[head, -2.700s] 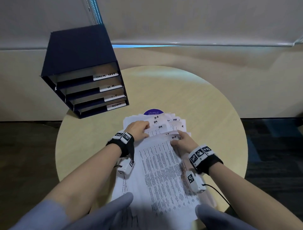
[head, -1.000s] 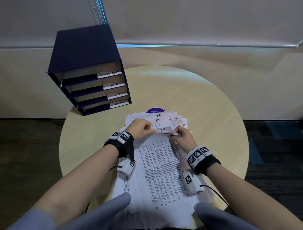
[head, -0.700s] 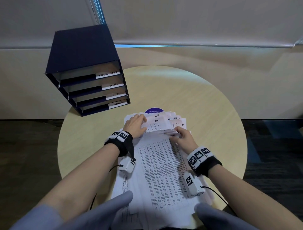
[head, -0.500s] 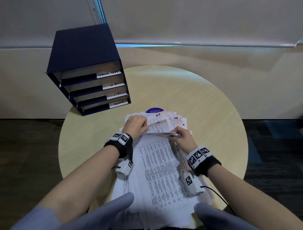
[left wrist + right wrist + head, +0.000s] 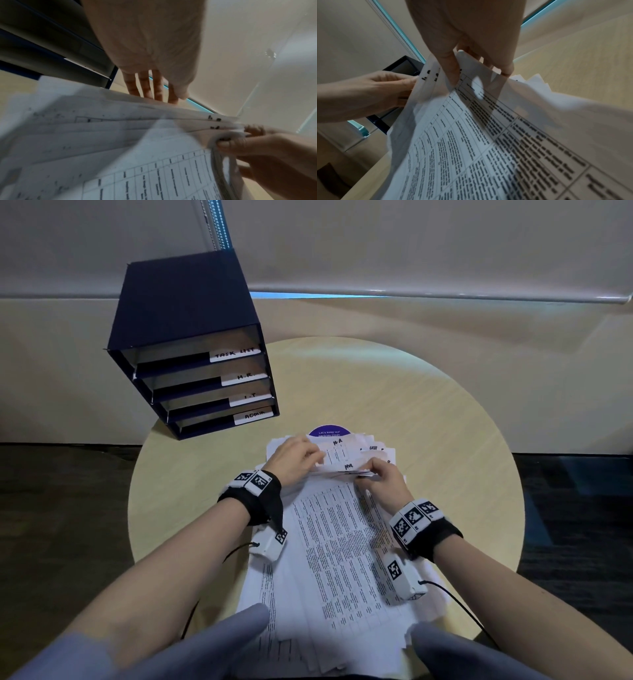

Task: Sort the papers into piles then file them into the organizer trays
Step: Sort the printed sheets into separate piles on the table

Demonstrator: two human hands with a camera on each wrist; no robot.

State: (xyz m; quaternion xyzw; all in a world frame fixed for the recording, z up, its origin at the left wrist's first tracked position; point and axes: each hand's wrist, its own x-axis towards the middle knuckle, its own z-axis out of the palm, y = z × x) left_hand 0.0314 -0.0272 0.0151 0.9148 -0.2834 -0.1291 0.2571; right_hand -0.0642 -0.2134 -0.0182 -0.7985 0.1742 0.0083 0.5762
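A thick stack of printed papers point(image 5: 342, 542) point(image 5: 120, 155) point(image 5: 496, 148) lies on the round table point(image 5: 428, 422) in front of me. Its far edges are fanned out, and some carry handwritten marks. My left hand point(image 5: 298, 460) point(image 5: 154, 94) point(image 5: 406, 85) holds the far edge of a few lifted sheets, with its fingers behind them. My right hand point(image 5: 371, 474) point(image 5: 471, 63) point(image 5: 240, 142) pinches the far right corner of the same thin bunch between thumb and fingers. The dark blue organizer point(image 5: 185, 302) point(image 5: 51, 47) point(image 5: 402, 67) stands at the table's far left. Its trays are labelled TASK LIST, H.R., I.T and ADMIN.
A purple round sticker point(image 5: 329, 431) shows on the table just beyond the papers. Bare tabletop lies to the right and beyond the stack. A pale wall runs behind the table, with dark floor on both sides. My grey-clad knees point(image 5: 222, 638) sit under the near edge.
Both hands have been leafing through the far edges of the sheets. The left hand shifted slightly toward the far edge, and the right keeps its pinch on the lifted bunch. The stack has stayed put.
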